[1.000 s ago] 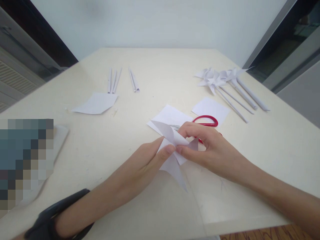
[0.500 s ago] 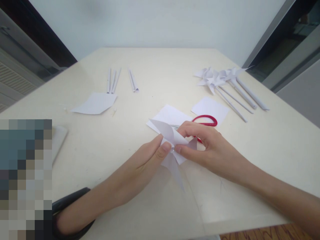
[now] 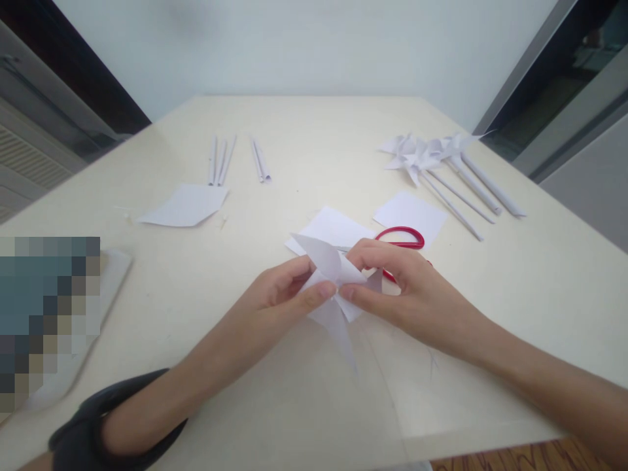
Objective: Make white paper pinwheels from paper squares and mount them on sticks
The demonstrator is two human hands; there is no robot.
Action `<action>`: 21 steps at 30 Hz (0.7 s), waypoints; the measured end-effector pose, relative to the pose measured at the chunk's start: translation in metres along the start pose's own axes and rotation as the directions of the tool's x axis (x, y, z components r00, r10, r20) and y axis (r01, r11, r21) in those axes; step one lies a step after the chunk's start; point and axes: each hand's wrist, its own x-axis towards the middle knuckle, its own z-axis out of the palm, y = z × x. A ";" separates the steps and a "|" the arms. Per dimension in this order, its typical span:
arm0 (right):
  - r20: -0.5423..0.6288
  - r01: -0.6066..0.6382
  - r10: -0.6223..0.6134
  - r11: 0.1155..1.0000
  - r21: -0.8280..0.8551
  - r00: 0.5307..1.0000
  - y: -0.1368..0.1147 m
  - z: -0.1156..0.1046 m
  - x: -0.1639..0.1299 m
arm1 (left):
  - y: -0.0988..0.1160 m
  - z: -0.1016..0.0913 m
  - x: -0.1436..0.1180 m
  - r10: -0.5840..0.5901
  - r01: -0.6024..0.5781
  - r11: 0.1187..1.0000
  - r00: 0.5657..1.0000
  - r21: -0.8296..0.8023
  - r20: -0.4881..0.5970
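A white paper pinwheel (image 3: 324, 256) with folded, curling blades is held above the near middle of the table. My left hand (image 3: 279, 294) grips it from the left, thumb pressed at its centre and fingers behind the paper. From the right, my right hand (image 3: 397, 281) pinches a folded blade close to that same centre. The two thumbs nearly meet there. Behind my right hand lie red-handled scissors (image 3: 415, 237), their blades mostly covered. A white paper sheet (image 3: 333, 226) lies just beyond the pinwheel, partly under the scissors.
Finished paper pinwheels (image 3: 417, 154) with rolled sticks (image 3: 454, 206) lie at the back right. A square sheet (image 3: 409, 212) rests before them. Several paper tubes (image 3: 220, 160) and a curved sheet (image 3: 184, 206) are at the back left. A blurred-out object (image 3: 49, 307) sits at the left edge.
My left hand's fingers have shifted left and behind the paper, its thumb now straighter across the centre. The right hand keeps its pinch, almost unmoved.
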 end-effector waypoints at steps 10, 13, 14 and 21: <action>-0.007 -0.013 0.013 1.000 -0.001 1.000 0.002 -0.001 0.000 | -0.007 -0.004 -0.009 0.040 -0.021 0.989 0.991 0.144 -0.131; -0.007 -0.013 0.013 1.000 0.000 1.000 0.002 -0.001 -0.001 | -0.018 -0.011 -0.012 0.029 -0.009 0.984 0.993 0.176 -0.115; -0.005 -0.011 0.011 1.000 -0.002 1.000 0.002 -0.001 -0.001 | -0.018 -0.013 -0.014 -0.002 0.025 0.978 0.994 0.209 -0.108; -0.008 0.027 -0.027 0.999 -0.029 1.000 0.001 -0.001 -0.001 | 0.006 -0.017 -0.016 -0.017 0.002 0.891 0.999 0.455 0.028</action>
